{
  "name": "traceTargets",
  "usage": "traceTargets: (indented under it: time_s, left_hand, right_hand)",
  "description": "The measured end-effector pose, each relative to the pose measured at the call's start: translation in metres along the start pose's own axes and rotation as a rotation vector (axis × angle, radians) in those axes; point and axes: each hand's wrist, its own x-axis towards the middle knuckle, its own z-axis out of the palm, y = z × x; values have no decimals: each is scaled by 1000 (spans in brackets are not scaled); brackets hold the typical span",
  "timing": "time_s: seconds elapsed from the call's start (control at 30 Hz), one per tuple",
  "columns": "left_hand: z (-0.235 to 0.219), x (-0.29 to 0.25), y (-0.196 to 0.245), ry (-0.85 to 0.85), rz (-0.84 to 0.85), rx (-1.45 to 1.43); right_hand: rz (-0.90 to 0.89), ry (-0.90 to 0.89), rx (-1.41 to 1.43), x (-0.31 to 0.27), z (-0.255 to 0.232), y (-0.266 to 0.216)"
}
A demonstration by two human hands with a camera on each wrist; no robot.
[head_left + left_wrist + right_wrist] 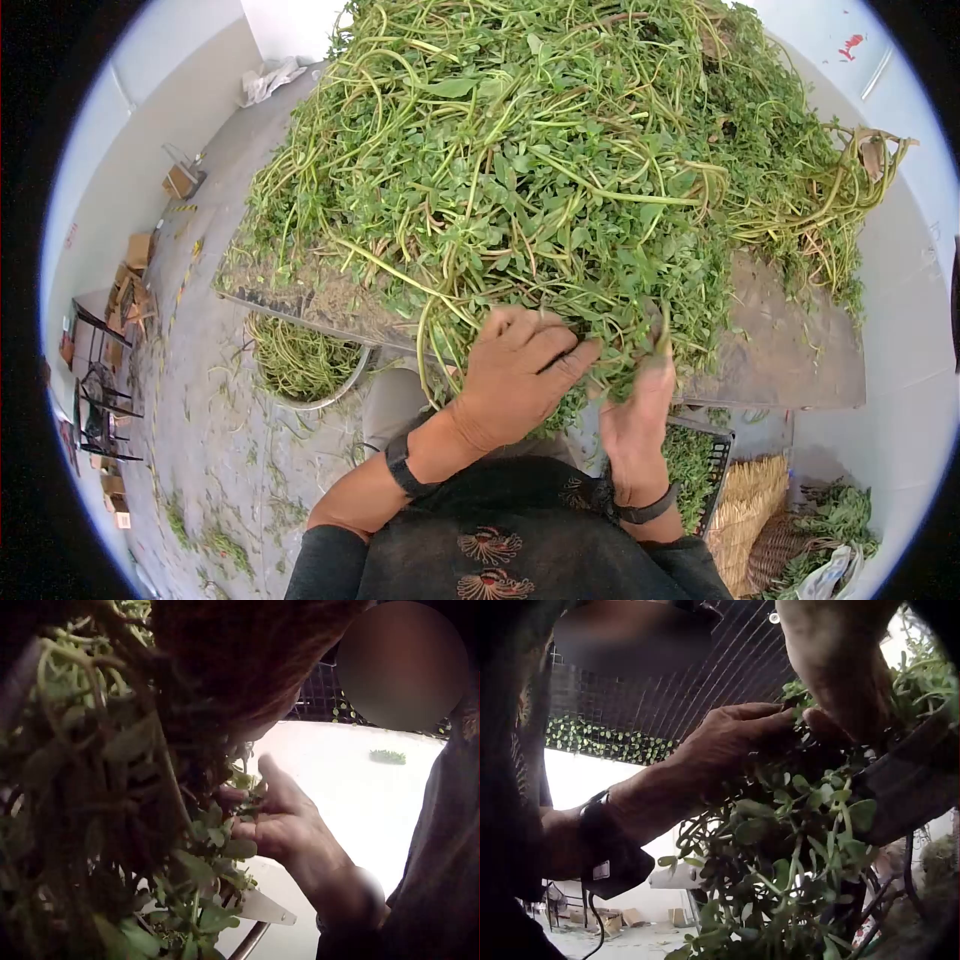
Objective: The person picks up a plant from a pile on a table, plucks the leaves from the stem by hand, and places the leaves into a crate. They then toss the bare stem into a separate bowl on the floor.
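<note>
A large heap of leafy, purslane-like green stems (pixel 520 160) covers most of the tabletop (pixel 790 345) and spills over its near edge. My left hand (pixel 525 370) reaches into the front of the heap, back of the hand up, its fingers curled into the stems. Close to its right, my right hand (pixel 638 415) holds a leafy clump with the palm partly showing. Seen from the left wrist, the thumb and fingers of the right hand (pixel 281 821) close around small sprigs. From the right wrist, the left hand (pixel 727 742) pinches at leaves above a hanging bunch (pixel 787 862).
A round metal basin (pixel 325 403) of bare stems stands on the floor at left. Under the table's right side is a black crate (pixel 722 445) of leaves, beside a straw bundle (pixel 745 510). Chairs (pixel 100 400) and cardboard boxes (pixel 138 250) line the left wall.
</note>
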Motion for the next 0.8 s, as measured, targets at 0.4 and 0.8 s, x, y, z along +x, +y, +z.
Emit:
traceTargets:
  time_s: [0.4, 0.8]
  left_hand:
    - [-18, -13, -9, 132, -136, -279]
    - [-18, 5, 16, -40, -127, -218]
  right_hand:
    - [4, 166, 241, 16, -49, -20]
    - [69, 30, 412, 16, -38, -22]
